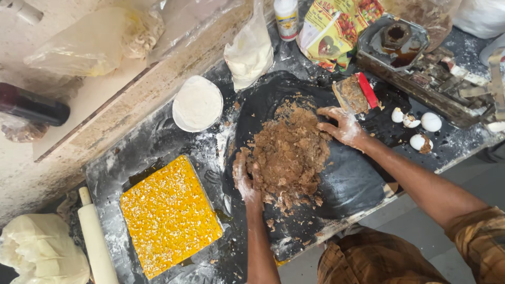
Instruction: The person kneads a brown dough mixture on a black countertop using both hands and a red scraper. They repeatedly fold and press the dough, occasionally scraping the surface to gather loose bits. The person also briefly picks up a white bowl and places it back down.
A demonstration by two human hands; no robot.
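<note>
In brown dough point(288, 152), 2 hands

Left arm: is reaching straight up from the bottom edge, forearm bare.
Left hand point(245, 179): is lying palm down, fingers curled, dusted white.
Right arm: is stretching in from the lower right, bare below a checked sleeve.
Right hand point(340, 125): is spreading open, fingers pointing left, dusted white.

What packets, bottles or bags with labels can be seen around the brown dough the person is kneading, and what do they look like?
Printed yellow-green pouch: top centre, crumpled, red and green pictures.
Small white bottle: left of the pouch, upright, yellow label.
Clear bag of white flour: left of the bottle, knotted, unlabelled.
Clear plastic bag of pale bits: top left on the ledge, unlabelled.
No screens or signs.
</note>
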